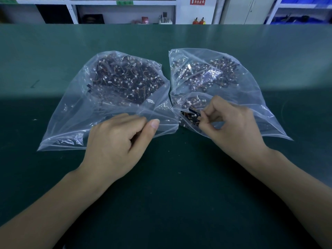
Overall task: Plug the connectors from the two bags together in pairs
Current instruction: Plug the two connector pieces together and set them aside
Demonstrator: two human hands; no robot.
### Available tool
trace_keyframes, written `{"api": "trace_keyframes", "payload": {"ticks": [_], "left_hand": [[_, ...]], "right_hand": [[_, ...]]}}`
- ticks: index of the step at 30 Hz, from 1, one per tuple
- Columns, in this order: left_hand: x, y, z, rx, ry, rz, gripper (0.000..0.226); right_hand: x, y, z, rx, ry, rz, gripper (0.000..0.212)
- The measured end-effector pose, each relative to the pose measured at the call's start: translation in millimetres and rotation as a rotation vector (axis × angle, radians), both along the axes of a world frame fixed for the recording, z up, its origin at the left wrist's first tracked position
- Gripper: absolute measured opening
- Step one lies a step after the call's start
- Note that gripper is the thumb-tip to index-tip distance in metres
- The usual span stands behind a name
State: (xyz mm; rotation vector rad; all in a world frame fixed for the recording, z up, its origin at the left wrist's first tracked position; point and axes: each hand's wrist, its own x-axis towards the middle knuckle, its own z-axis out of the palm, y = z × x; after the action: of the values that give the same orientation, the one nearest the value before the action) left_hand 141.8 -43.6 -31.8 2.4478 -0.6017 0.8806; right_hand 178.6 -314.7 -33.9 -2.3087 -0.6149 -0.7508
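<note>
Two clear plastic bags lie side by side on the green table. The left bag (75,112) and the right bag (251,90) each hold a heap of small dark wired pieces with white connectors. My left hand (116,144) rests on the near edge of the left bag, thumb and fingers pinching its plastic. My right hand (231,126) is at the mouth of the right bag, fingertips pinched on a small dark connector piece (193,115) among several loose ones there.
The green table (170,186) stretches wide, with open surface in front of the bags and to both sides. White shelving with small items stands beyond the far edge (125,13), and blue bins sit at the far right (305,17).
</note>
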Motion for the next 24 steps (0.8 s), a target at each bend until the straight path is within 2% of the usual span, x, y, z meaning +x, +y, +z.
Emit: {"api": "trace_keyframes", "payload": {"ticks": [10,15,24], "left_hand": [[0.2,1.3,0.0,-0.008,0.027,-0.011,0.061],[-0.6,0.7,1.6,0.019,0.002,-0.001,0.060],[0.7,2.2,-0.7,0.020,0.011,0.013,0.062]], "right_hand": [[4.3,-5.0,-1.7,-0.138,-0.037,0.097,0.014],[5.8,-5.8,-3.3,-0.200,0.017,0.011,0.033],[6.8,-7.5,-4.4,-0.244,-0.044,-0.038,0.023]]}}
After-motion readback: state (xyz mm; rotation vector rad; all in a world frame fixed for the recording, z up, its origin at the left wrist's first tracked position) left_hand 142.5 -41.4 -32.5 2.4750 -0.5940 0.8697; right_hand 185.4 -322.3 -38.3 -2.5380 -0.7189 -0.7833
